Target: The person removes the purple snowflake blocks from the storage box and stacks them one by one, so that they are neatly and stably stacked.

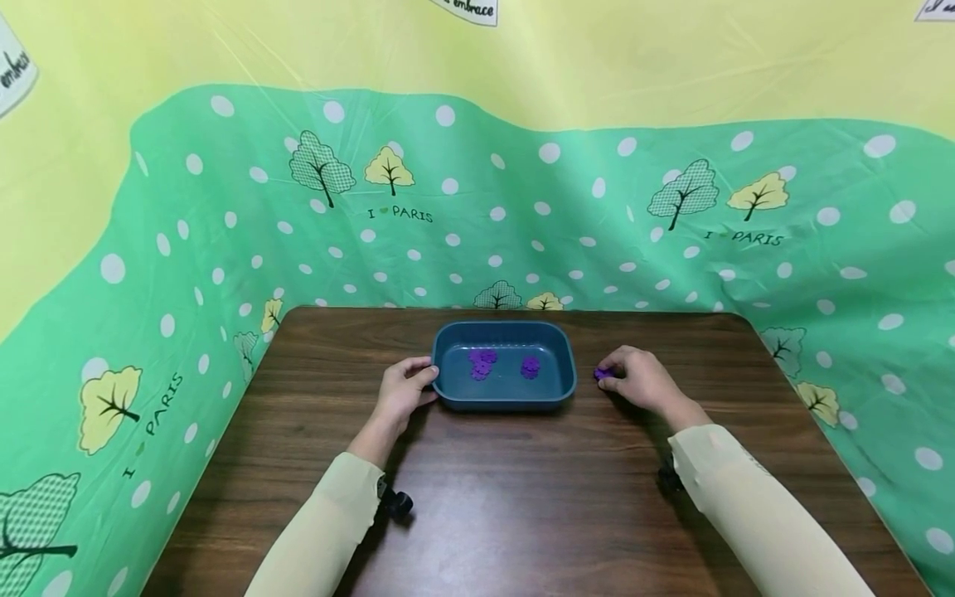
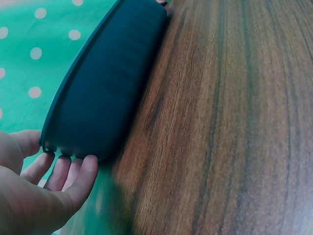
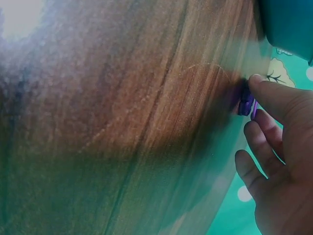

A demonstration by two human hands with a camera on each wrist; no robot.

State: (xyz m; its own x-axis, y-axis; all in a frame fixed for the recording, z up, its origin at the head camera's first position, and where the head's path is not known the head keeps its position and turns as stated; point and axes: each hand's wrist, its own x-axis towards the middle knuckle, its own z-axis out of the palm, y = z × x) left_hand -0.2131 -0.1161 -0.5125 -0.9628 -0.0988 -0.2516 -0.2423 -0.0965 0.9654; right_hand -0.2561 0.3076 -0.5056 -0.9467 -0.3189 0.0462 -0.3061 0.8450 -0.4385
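Note:
In the head view a dark blue rectangular tray (image 1: 504,406) stands on the table, with several small purple flower-shaped pieces (image 1: 483,362) lying in its left half and more purple ones (image 1: 530,367) towards its right. My left hand (image 1: 403,390) holds the tray's left end; the left wrist view shows the thumb at the rim and fingertips (image 2: 89,160) against the outer wall. To the right of the tray, my right hand (image 1: 640,379) pinches a purple flower-shaped piece (image 3: 246,102) between thumb and fingers, low over the tabletop. Part of that piece is hidden by the fingers.
The dark wood-grain table (image 1: 515,506) extends in front of the tray and to both sides. A green and yellow cloth (image 1: 462,191) with white dots and tree prints hangs behind and beside it. A small black wrist camera (image 1: 399,503) sits below the left forearm.

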